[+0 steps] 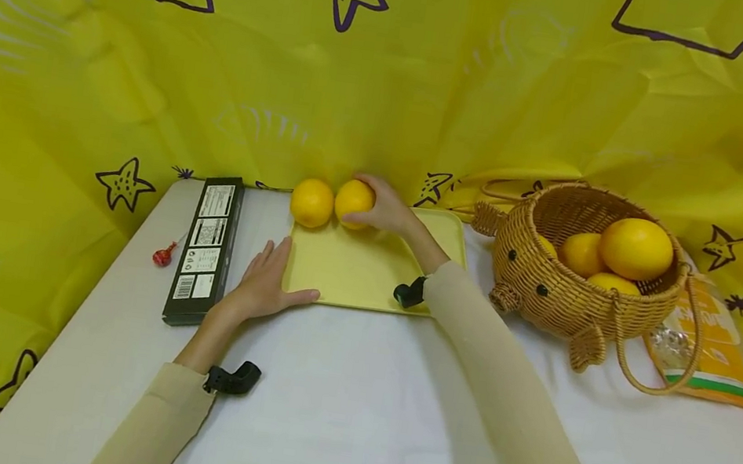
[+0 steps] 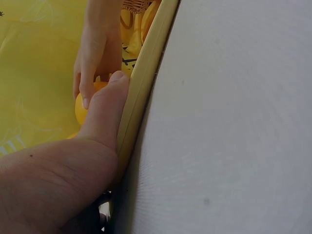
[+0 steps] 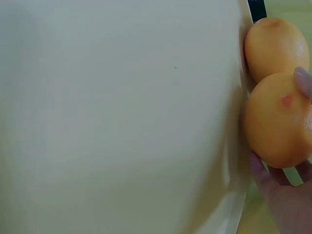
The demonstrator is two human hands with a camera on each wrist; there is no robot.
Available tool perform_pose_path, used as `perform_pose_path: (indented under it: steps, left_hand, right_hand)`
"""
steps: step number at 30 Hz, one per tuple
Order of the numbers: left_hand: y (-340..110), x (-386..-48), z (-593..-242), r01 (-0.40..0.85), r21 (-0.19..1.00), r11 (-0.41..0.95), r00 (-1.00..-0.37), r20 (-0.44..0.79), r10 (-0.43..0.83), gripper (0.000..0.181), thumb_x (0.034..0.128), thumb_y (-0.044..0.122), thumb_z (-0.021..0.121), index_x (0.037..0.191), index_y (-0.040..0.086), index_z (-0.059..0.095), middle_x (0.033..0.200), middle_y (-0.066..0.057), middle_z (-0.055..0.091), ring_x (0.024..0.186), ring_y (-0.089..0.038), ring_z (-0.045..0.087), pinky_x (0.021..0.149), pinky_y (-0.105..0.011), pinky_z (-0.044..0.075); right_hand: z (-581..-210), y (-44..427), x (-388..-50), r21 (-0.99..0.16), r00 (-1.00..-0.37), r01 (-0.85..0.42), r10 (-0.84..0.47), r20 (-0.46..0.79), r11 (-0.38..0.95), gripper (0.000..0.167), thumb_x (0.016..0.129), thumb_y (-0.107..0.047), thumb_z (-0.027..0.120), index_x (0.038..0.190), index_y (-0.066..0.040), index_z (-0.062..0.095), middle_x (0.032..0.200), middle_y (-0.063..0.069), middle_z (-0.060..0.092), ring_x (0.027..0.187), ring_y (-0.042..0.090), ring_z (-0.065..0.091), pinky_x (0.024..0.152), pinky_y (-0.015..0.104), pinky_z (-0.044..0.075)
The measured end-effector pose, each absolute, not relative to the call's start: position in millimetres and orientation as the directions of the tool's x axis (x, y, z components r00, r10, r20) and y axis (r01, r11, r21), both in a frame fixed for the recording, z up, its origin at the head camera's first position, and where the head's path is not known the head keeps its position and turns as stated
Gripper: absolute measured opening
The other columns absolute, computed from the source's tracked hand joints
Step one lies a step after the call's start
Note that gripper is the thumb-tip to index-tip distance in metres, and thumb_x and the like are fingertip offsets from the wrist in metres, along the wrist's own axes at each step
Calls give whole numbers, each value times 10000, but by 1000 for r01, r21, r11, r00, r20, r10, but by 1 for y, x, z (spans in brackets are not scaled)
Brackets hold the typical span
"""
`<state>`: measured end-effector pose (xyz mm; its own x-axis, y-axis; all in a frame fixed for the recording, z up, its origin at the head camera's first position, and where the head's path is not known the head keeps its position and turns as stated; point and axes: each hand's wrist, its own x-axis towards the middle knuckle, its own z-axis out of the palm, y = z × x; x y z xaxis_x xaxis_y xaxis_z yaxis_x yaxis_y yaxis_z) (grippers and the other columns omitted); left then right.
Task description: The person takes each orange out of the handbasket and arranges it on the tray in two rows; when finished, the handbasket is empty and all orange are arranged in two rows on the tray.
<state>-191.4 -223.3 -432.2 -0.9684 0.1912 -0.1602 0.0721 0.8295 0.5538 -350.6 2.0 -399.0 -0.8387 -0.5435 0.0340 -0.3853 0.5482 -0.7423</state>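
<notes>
My right hand (image 1: 385,206) grips an orange (image 1: 354,200) at the far edge of the pale yellow tray (image 1: 365,275). Beside it, at the tray's far left corner, sits another orange (image 1: 312,203). In the right wrist view, thumb and fingers curl round the held orange (image 3: 278,124), which touches its neighbour (image 3: 275,46). My left hand (image 1: 265,280) lies along the tray's left side, fingers straight and thumb stretched along the near edge. The left wrist view shows that thumb (image 2: 105,114) against the tray's rim (image 2: 144,73).
A wicker pig-shaped basket (image 1: 547,300) with several oranges stands at the right, a plastic packet (image 1: 732,354) partly behind it. Left of the tray lie a long dark box (image 1: 205,248) and a red-wrapped lollipop (image 1: 164,254). Yellow patterned cloth (image 1: 391,92) hangs behind the white table (image 1: 331,417).
</notes>
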Motion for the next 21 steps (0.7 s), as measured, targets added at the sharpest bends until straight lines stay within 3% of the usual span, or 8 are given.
perform_pose_path:
  steps: [15, 21]
  left_hand:
    - [-225, -194, -428, 82, 544, 835, -969, -154, 195, 1156, 829, 587, 665, 1550, 6, -27, 1636, -199, 11, 1511, -401, -63, 1221, -570, 0]
    - [-224, -192, -428, 87, 559, 825, -968, -147, 202, 1153, 830, 562, 680, 1549, 0, -25, 1634, -203, 16, 1508, -409, -62, 1223, -566, -3]
  right_hand:
    - [-402, -1, -353, -768, -866, -317, -500, -4, 556, 940, 819, -317, 769, 1535, -62, 216, 1553, 183, 282, 1409, 319, 327, 1191, 457, 282]
    - [-388, 11, -332, -749, -862, -344, -508, 12, 567, 1004, 825, -372, 759, 1556, -88, 132, 1600, 180, 187, 1469, 321, 237, 1211, 478, 242]
